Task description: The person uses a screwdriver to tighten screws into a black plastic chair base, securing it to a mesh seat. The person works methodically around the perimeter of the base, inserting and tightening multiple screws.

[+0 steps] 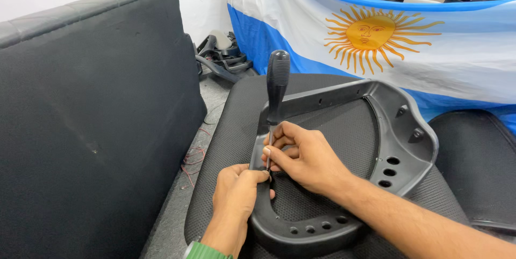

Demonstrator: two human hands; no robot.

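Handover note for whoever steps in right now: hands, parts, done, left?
Left hand: pressed on the near left rim of the grey plastic chair frame, steadying it.
Right hand: fingers pinch the shaft of the black-handled screwdriver, upright, tip on the frame's left side.
Frame lies on a black mesh seat cushion.
Done: driver set at one spot; whether a screw is there cannot be seen.
Left: the holes along the near and right edges show empty.

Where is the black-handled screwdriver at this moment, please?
In the head view, the screwdriver stands upright left of centre, its tip on the grey plastic frame's left edge, its shaft pinched by the right hand above the left hand.
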